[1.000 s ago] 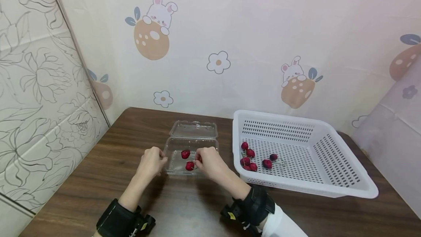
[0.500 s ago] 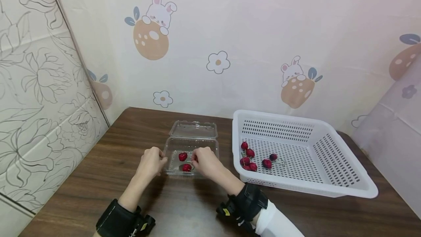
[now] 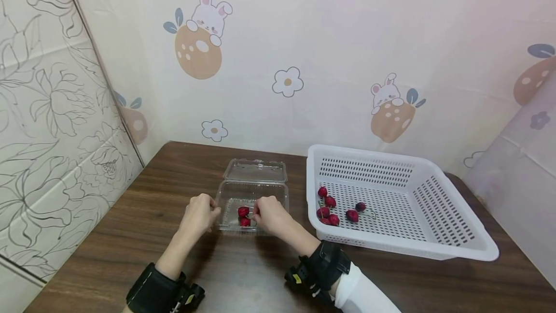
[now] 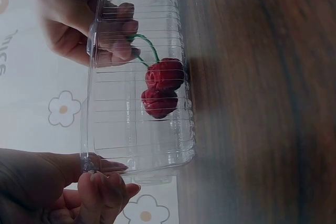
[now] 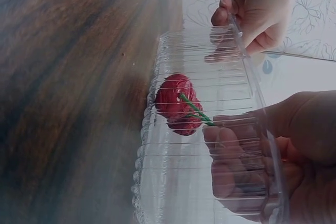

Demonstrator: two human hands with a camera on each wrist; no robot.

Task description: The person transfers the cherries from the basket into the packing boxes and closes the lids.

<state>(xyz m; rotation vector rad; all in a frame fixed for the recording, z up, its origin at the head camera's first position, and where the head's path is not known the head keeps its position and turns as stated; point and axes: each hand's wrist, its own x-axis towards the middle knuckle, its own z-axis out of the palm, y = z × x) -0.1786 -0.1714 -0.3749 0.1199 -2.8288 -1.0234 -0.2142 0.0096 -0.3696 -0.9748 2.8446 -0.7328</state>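
Observation:
Two red cherries (image 4: 165,75) with green stems (image 4: 148,45) sit close together on the floor of a clear plastic clamshell box (image 3: 229,194), touching each other. My right hand (image 3: 271,214) reaches inside and pinches the stems between thumb and fingertips, as the left wrist view shows. At the box's left side, my left hand (image 3: 200,213) pinches the rim between thumb and fingers. The lid (image 3: 255,172) lies folded back behind the box. In the right wrist view, one cherry (image 5: 174,98) partly covers the other.
A white perforated basket (image 3: 412,245) stands to the right of the box. Several more cherries (image 3: 352,216) lie in its left part. The brown wooden table (image 3: 173,173) meets a printed wall covering (image 3: 260,110) at the back.
My right hand has shifted slightly left and drawn the cherries together; they were apart before, one behind the other. The left hand has kept its place on the rim.

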